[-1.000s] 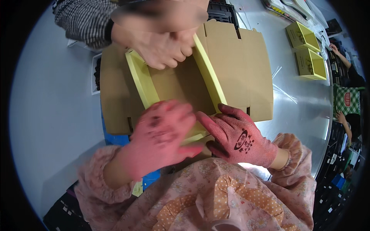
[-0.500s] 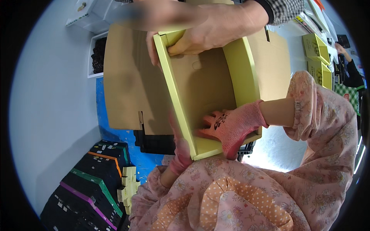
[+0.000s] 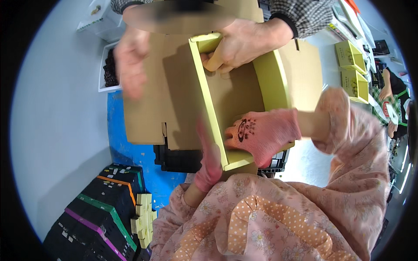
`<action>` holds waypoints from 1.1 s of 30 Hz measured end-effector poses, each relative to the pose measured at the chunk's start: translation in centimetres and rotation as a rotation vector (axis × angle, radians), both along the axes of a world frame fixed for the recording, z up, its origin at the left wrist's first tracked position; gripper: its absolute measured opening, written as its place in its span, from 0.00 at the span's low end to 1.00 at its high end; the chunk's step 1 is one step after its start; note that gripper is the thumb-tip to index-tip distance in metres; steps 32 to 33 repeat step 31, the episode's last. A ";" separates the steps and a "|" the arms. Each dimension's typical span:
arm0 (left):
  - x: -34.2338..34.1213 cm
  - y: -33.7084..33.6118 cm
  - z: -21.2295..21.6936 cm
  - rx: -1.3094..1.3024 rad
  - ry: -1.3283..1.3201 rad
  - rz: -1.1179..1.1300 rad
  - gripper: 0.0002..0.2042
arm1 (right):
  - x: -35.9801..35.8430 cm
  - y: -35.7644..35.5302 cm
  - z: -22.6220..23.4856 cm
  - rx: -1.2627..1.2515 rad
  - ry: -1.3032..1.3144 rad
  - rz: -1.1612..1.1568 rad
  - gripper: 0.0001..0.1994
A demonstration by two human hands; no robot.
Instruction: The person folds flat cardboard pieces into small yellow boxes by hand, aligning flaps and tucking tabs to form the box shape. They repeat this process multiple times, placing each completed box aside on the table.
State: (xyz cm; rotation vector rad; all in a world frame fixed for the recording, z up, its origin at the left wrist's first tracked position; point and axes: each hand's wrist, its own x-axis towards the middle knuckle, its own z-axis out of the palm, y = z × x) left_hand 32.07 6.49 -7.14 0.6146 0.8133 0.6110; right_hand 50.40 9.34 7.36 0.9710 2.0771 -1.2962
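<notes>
A yellow carton (image 3: 207, 100), open on top, stands tilted in front of me, its brown inside showing. My left hand (image 3: 210, 163), in a pink glove, lies along the outside of its left wall; the fingertips are blurred. Reaching into the near end, my right hand (image 3: 265, 132), also gloved in pink, has its fingers curled against the inside and its thumb toward the near wall. A co-worker's bare hand (image 3: 246, 43) grips the far end of the carton. The co-worker's other hand (image 3: 130, 63) is blurred and apart from the carton, to the left.
Beneath the carton is a large brown cardboard box (image 3: 146, 108) with spread flaps, above a black crate (image 3: 174, 161). A white bin (image 3: 102, 71) holds dark items at far left. Black stacked crates (image 3: 96, 209) stand lower left. Two yellow cartons (image 3: 348, 54) sit at the right.
The yellow carton has shifted slightly right and toward the far side, with my hands on it. One co-worker's hand has left its left wall and swung out left.
</notes>
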 end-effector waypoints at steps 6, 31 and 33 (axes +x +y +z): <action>-1.4 3.0 5.7 0.546 0.230 0.298 0.25 | 5.3 -8.8 1.4 1.030 0.536 -0.955 0.27; -9.1 14.7 6.1 0.620 1.461 -0.338 0.47 | 12.2 -26.3 -10.6 0.502 -0.171 -2.148 0.48; -9.1 14.7 6.1 0.620 1.461 -0.338 0.47 | 12.2 -26.3 -10.6 0.502 -0.171 -2.148 0.48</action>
